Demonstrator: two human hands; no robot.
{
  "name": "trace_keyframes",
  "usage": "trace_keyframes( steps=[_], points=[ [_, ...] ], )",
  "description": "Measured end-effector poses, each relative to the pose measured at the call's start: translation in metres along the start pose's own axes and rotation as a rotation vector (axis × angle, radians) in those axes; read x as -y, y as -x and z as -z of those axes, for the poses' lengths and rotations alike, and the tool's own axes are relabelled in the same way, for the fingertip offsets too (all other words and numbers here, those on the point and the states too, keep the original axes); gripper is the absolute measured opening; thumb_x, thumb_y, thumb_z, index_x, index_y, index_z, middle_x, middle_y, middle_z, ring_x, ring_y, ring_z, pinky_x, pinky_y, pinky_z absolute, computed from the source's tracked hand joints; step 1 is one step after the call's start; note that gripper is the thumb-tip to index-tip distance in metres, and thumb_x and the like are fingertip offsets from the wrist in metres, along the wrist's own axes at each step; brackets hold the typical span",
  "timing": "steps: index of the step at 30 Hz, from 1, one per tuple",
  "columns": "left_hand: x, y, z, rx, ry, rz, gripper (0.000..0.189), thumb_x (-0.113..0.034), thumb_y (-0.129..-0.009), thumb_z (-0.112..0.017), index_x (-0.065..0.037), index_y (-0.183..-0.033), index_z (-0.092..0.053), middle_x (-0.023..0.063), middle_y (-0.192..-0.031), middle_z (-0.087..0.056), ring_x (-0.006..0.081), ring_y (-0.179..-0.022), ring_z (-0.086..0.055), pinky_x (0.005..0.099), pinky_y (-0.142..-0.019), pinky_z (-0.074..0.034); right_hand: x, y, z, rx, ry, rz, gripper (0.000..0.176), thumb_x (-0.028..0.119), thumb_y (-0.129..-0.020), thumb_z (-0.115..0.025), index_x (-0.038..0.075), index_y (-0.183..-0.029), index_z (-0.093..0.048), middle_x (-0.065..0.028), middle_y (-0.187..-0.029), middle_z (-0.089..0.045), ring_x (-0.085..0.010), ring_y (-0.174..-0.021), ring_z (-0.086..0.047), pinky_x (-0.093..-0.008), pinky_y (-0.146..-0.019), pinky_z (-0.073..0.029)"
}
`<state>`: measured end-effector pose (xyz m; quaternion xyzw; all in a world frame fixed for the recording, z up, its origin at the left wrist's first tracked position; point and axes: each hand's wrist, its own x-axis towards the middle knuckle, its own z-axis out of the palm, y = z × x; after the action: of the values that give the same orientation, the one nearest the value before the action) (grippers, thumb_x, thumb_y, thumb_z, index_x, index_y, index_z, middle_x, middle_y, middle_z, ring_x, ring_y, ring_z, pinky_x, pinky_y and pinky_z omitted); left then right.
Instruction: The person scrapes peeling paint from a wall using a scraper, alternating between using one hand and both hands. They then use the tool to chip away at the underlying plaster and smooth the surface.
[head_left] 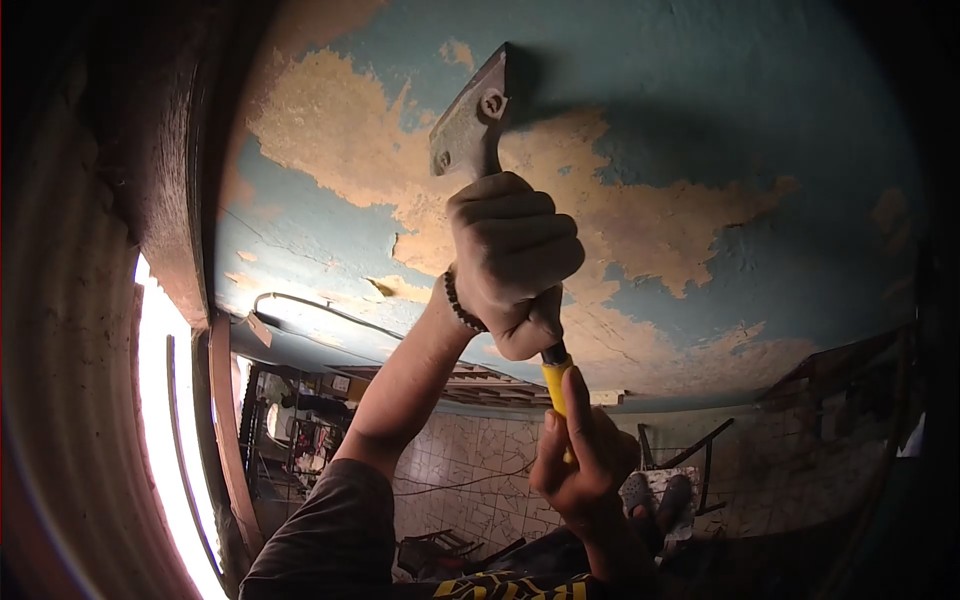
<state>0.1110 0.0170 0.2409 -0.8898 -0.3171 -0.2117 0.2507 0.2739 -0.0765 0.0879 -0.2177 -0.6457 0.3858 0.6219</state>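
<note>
Where the head view looks up past my arms, my left grip [515,265] is clenched around the shaft of the scraper [480,120], just below its metal head. My right grip [587,450] holds the yellow handle, nearer to me, with thumb and fingers closed about it; the handle's lower end is partly hidden there. The scraper slants, its head at the far side, over the painted surface [680,130]; whether the blade touches, I can't tell.

On the left, that surface ends along a wooden beam [170,200], with a bright opening [165,400] beyond it. The beam stands well apart from both grips. Painted surface spreads open to the right of the scraper head, while ragged edges of blue paint ring the pale patch [650,230] behind my left fist. Below, the tiled floor [465,450] lies well apart from the tool.

I count one scraper with two screws showing on its head, two grips, one beaded bracelet [458,302] on my left wrist, and two feet [673,502] near the bottom, right of my right grip.
</note>
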Motion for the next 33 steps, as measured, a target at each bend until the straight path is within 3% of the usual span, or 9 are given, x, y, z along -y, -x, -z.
trace_keyframes(
  steps=[3,6,8,12,16,21,33],
  points=[
    [-0.007,0.005,-0.012,-0.047,0.021,0.017,0.027,-0.037,-0.049,-0.052,-0.012,-0.057,-0.046,0.0009,-0.055,-0.038,0.0217,-0.045,-0.044,0.0344,-0.048,-0.034,-0.005,0.012,-0.001,-0.004,0.012,-0.013,0.054,0.004,-0.088,-0.068,-0.003,-0.140,-0.057,-0.0022,-0.062,-0.049,-0.0108,-0.045,-0.048,-0.0271,-0.041,-0.038],
    [-0.005,0.011,-0.012,-0.033,0.034,0.002,0.028,-0.038,-0.049,-0.053,-0.013,-0.057,-0.046,0.0006,-0.054,-0.036,0.0212,-0.044,-0.044,0.0345,-0.046,-0.033,-0.002,0.015,-0.001,0.051,0.018,-0.051,0.052,0.003,-0.088,-0.065,-0.006,-0.139,-0.056,-0.0074,-0.066,-0.054,-0.0166,-0.050,-0.054,-0.0298,-0.046,-0.043],
    [0.007,-0.006,0.005,-0.010,-0.027,-0.026,0.028,-0.038,-0.049,-0.053,-0.013,-0.057,-0.044,0.0005,-0.053,-0.035,0.0215,-0.043,-0.042,0.0350,-0.045,-0.031,0.007,-0.007,0.006,0.119,-0.019,-0.070,0.048,0.002,-0.091,-0.061,-0.011,-0.136,-0.055,-0.0184,-0.075,-0.065,-0.0285,-0.059,-0.068,-0.0359,-0.053,-0.054],
    [0.005,-0.005,0.004,-0.066,0.012,-0.016,0.027,-0.038,-0.050,-0.053,-0.013,-0.057,-0.042,0.0006,-0.053,-0.034,0.0217,-0.043,-0.041,0.0355,-0.045,-0.031,0.014,-0.008,0.011,0.141,-0.018,-0.087,0.048,0.002,-0.090,-0.061,-0.011,-0.136,-0.055,-0.0189,-0.075,-0.065,-0.0286,-0.060,-0.069,-0.0366,-0.055,-0.054],
    [-0.006,0.010,-0.001,0.050,0.055,0.040,0.030,-0.038,-0.046,-0.053,-0.012,-0.058,-0.044,0.0011,-0.055,-0.037,0.0218,-0.045,-0.043,0.0346,-0.048,-0.033,0.011,0.013,0.001,0.111,-0.013,-0.113,0.049,0.001,-0.089,-0.060,-0.012,-0.136,-0.054,-0.0199,-0.076,-0.066,-0.0303,-0.060,-0.069,-0.0374,-0.056,-0.055],
    [-0.004,0.003,0.006,0.024,0.014,0.036,0.030,-0.037,-0.046,-0.053,-0.012,-0.058,-0.043,0.0011,-0.054,-0.037,0.0225,-0.044,-0.042,0.0342,-0.050,-0.033,0.017,0.001,0.003,0.113,0.007,-0.087,0.050,0.001,-0.088,-0.062,-0.012,-0.135,-0.056,-0.0134,-0.067,-0.059,-0.0263,-0.052,-0.062,-0.0357,-0.049,-0.048],
    [-0.009,0.004,0.000,0.008,0.009,0.054,0.027,-0.036,-0.049,-0.052,-0.011,-0.056,-0.043,0.0024,-0.054,-0.038,0.0233,-0.044,-0.044,0.0355,-0.050,-0.034,0.011,0.006,0.008,0.131,0.001,-0.119,0.050,0.001,-0.088,-0.064,-0.008,-0.137,-0.057,-0.0157,-0.071,-0.064,-0.0255,-0.057,-0.067,-0.0345,-0.051,-0.051]
  ],
)
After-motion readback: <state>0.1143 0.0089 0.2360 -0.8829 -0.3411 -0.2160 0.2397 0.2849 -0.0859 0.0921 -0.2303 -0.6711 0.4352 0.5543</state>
